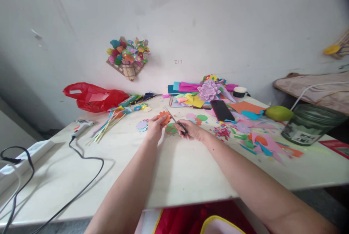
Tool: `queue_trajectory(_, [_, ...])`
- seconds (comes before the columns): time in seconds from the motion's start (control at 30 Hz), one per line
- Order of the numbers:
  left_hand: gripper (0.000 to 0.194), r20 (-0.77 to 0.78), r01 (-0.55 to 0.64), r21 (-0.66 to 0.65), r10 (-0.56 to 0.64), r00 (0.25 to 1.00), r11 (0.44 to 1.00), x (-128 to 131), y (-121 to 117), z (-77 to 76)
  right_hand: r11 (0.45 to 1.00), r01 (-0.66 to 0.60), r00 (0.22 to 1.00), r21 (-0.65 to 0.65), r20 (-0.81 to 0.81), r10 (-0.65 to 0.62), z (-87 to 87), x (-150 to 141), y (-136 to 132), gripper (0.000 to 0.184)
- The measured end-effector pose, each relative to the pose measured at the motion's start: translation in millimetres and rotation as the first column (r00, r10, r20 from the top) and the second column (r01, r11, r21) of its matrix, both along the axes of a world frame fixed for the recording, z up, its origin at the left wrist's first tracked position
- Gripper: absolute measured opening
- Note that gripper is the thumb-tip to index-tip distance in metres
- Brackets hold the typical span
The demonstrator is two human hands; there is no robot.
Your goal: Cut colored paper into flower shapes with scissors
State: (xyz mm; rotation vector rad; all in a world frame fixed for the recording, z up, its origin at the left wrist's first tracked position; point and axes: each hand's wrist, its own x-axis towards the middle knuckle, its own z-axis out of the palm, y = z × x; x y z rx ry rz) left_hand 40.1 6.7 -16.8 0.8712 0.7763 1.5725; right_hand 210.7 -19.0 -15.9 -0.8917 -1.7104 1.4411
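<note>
Pinched in my left hand [155, 128] is an orange flower cut-out [164, 116] with a scalloped edge. My right hand [190, 129] grips black-handled scissors [176, 120], whose blades point up and left beside the orange flower. Whether the blades touch it I cannot tell. Beneath and between my hands lies a green flower cut-out [171, 129]. Just left of my left hand rests a lilac scalloped cut-out [142, 125]. Beyond the right hand are a green disc [202, 117] and pink and orange pieces.
A glue gun [81, 128] with a black cord lies left, near a power strip [29, 154]. A red plastic bag [95, 97] and thin sticks [109, 125] sit behind. Rightward are a phone [222, 110], colourful scraps [261, 143], a glass jar [311, 123] and a yellow-green fruit [278, 113].
</note>
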Motion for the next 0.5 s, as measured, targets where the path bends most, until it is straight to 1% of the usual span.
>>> queue_trajectory(0.17, [0.023, 0.009, -0.005, -0.006, 0.005, 1.0, 1.0, 1.3, -2.3, 2.7, 1.0, 0.003, 1.0, -0.01, -0.005, -0.003, -0.6, -0.6, 0.0, 0.01])
queue_trajectory(0.3, [0.023, 0.004, -0.005, -0.009, 0.005, 1.0, 1.0, 1.8, -2.7, 3.3, 1.0, 0.009, 1.0, -0.026, -0.018, -0.01, -1.1, -0.9, 0.4, 0.009])
queue_trajectory(0.5, [0.023, 0.009, -0.011, -0.004, 0.011, 1.0, 1.0, 1.4, -1.9, 1.7, 1.0, -0.016, 0.999, -0.014, -0.032, 0.016, -3.8, 0.1, 2.7, 0.009])
